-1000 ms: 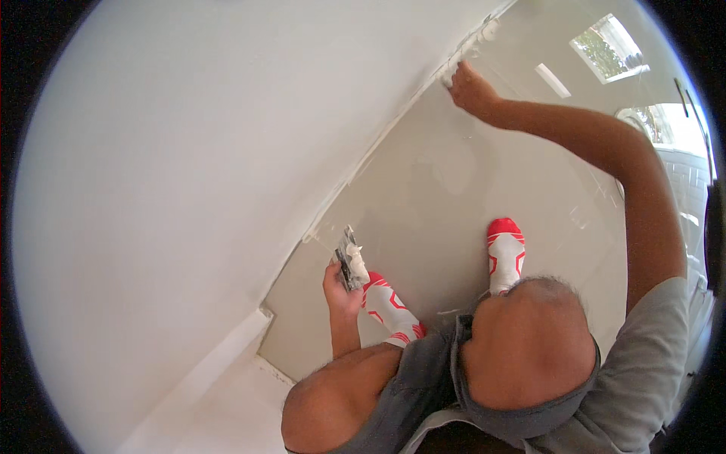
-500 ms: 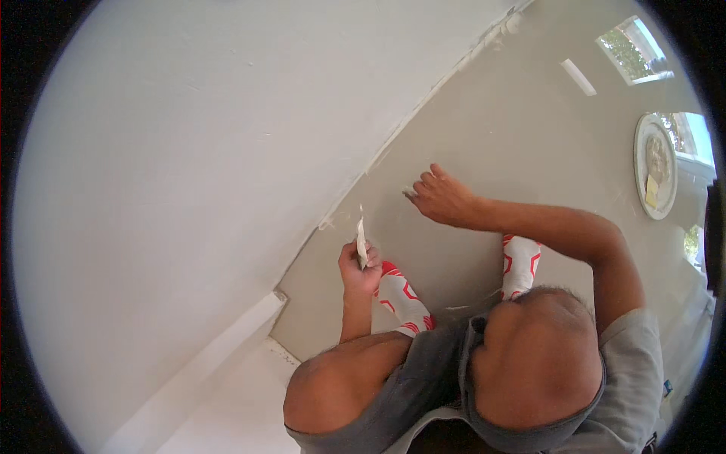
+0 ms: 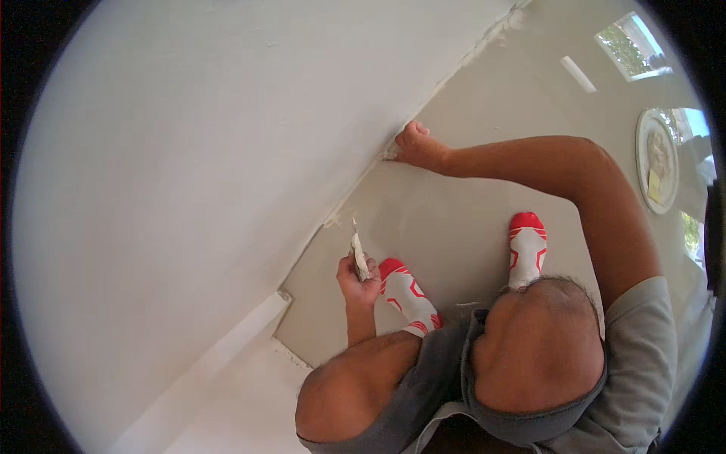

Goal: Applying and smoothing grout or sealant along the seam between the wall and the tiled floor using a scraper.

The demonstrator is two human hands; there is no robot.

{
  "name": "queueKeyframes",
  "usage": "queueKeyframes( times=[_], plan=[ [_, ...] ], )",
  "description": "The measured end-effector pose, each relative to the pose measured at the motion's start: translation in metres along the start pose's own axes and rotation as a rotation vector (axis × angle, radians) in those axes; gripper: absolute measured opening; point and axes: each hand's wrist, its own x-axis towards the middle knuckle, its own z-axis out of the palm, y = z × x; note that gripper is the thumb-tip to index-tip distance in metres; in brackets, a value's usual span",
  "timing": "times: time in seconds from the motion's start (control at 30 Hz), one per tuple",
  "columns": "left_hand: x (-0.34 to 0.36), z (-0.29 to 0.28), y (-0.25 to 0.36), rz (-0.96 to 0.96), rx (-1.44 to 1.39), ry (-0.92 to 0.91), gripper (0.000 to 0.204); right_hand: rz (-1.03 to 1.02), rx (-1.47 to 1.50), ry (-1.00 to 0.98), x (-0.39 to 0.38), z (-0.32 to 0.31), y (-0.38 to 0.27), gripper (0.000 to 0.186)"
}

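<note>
My left hand (image 3: 357,279) is closed around a putty knife (image 3: 358,257) coated with white paste, held above the floor by my left foot. My right hand (image 3: 422,148) reaches out to the joint where the white wall (image 3: 189,151) meets the beige floor (image 3: 446,219). Its fingers are closed on a small thin grey piece (image 3: 389,155), mostly hidden by them, pressed at the joint. White paste (image 3: 333,218) is smeared along the wall's foot.
My feet in white and red socks (image 3: 527,246) stand on the glossy floor. A round pale lid (image 3: 643,163) holding beige paste and a yellow piece lies at the far right. A white ledge (image 3: 219,356) juts from the wall at lower left. Window reflections show on the floor.
My right hand has moved forward and left, from above the floor to the wall joint, its arm stretched further. My left hand has dropped slightly toward me with the putty knife.
</note>
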Motion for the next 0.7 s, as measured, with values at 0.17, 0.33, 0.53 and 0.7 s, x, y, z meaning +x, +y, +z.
queueKeyframes(
  times=[0.17, 0.33, 0.53, 0.7],
  plan=[
    [0.003, -0.003, 0.002, 0.005, 0.035, -0.033, 0.017, 0.092, 0.058, 0.164, -0.022, 0.04, 0.037, 0.028],
    [0.012, 0.006, -0.007, 0.049, 0.105, 0.022, 0.02, 0.088, -0.093, -0.325, -0.065, 0.047, 0.069, 0.044],
    [0.027, 0.045, -0.03, 0.03, 0.274, -0.013, 0.02, 0.002, 1.657, 0.007, -0.122, -0.048, 0.048, 0.072],
    [0.025, 0.081, -0.041, -0.098, 0.338, -0.165, 0.021, -0.035, 1.899, 0.349, -0.137, -0.094, 0.002, 0.069]
  ],
)
